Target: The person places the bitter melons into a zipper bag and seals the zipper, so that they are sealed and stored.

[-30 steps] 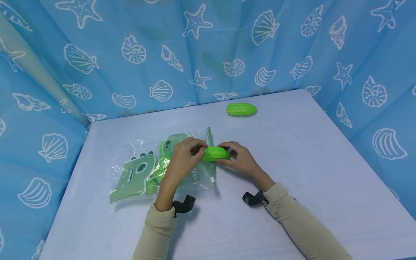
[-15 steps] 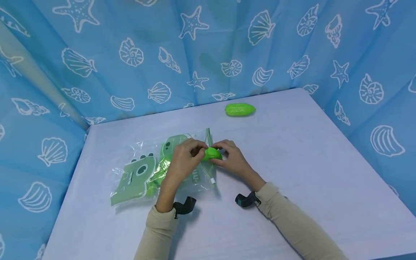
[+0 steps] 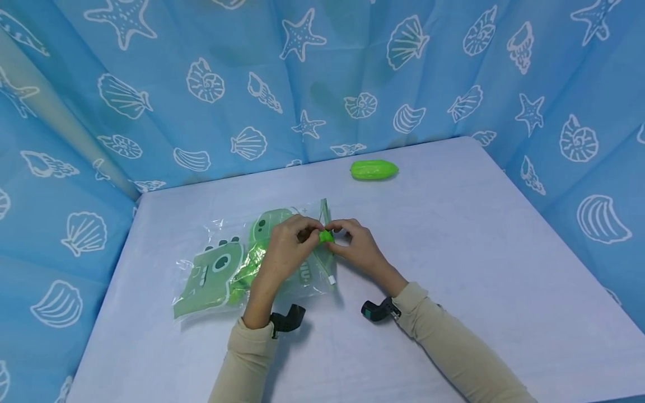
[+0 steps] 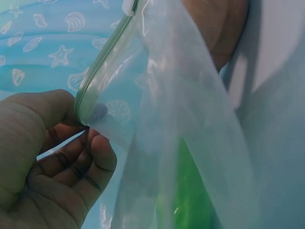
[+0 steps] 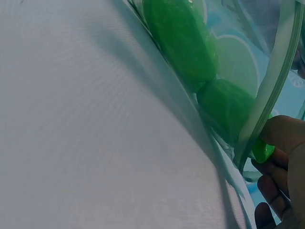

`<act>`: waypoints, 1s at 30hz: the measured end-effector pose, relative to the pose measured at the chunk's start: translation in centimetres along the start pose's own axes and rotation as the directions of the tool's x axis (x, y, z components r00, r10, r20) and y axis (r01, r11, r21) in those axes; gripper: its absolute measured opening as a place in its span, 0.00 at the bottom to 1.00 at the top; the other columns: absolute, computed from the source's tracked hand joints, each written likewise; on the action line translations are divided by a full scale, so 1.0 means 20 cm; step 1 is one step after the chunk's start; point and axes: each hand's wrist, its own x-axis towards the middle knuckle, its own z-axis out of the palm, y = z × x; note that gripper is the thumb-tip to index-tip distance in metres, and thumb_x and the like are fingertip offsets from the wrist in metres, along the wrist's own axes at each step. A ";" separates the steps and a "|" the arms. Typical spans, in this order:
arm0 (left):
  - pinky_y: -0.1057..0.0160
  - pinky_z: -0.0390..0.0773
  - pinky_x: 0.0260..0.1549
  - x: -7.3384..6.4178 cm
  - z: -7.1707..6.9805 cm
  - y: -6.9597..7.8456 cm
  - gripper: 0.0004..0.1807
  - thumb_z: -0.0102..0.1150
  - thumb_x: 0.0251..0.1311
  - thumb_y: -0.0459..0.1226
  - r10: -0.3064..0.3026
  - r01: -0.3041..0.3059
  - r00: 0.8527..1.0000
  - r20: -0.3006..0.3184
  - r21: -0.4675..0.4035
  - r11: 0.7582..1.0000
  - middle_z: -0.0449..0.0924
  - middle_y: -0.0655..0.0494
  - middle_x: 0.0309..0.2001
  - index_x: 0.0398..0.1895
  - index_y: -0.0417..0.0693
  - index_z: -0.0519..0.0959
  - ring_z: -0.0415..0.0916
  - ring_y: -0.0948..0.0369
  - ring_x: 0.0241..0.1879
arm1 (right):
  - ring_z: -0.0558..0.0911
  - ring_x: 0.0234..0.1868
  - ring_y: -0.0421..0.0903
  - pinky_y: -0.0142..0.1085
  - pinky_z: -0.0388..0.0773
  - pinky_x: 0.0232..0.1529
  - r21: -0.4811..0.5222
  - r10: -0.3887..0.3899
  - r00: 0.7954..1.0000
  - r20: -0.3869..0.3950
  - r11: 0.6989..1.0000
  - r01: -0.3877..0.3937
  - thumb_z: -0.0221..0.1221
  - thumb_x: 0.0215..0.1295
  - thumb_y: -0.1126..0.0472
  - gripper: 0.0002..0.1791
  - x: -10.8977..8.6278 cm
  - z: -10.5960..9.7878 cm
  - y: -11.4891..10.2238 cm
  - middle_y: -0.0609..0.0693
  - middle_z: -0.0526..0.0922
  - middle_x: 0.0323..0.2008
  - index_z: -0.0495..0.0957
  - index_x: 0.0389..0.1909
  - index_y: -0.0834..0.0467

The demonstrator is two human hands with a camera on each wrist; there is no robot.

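A clear zip bag [image 3: 209, 280] with green dinosaur-like faces printed on it lies on the table, its zip edge to the right. My left hand [image 3: 284, 243] pinches that green zip edge [image 4: 93, 76], holding the mouth apart. At the mouth, my right hand [image 3: 359, 243] grips the end of a bright green toy cucumber [image 3: 326, 237]. Most of it is inside the bag, as the right wrist view shows; only its tip [image 5: 262, 150] sticks out past the zip. Another green piece [image 5: 181, 43] lies deeper in the bag, partly veiled by the plastic.
A second ribbed green toy cucumber [image 3: 374, 169] lies near the back edge of the white-covered table [image 3: 478, 252]. Blue curtains [image 3: 322, 73] with white shells and starfish stand behind and at both sides. A white zip slider [image 3: 331, 280] sits at the bag's near corner.
My right hand has moved left, pushing the toy cucumber into the bag, so that far less of it shows. My left hand stays at the zip edge.
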 end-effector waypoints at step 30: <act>0.63 0.73 0.28 0.00 -0.02 0.00 0.10 0.54 0.65 0.31 0.010 -0.010 1.000 -0.021 -0.014 1.000 0.78 0.59 0.32 0.40 0.46 0.86 0.70 0.64 0.27 | 0.74 0.51 0.51 0.44 0.72 0.48 -0.048 0.054 0.932 -0.358 0.996 -0.076 0.66 0.65 0.59 0.19 0.16 -0.28 0.24 0.54 0.77 0.49 0.79 0.53 0.63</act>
